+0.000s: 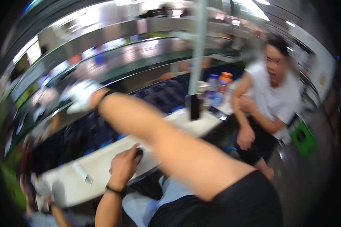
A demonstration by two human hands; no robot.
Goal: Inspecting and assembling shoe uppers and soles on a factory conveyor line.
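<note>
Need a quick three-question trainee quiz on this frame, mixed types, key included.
1. Which of the wearer's hands has the white glove on?
2. True or false: the green stool stands on the floor.
3. Fill in: the wearer's left hand has a ____ band at its wrist.

Key:
1. The right hand.
2. True.
3. Black.
</note>
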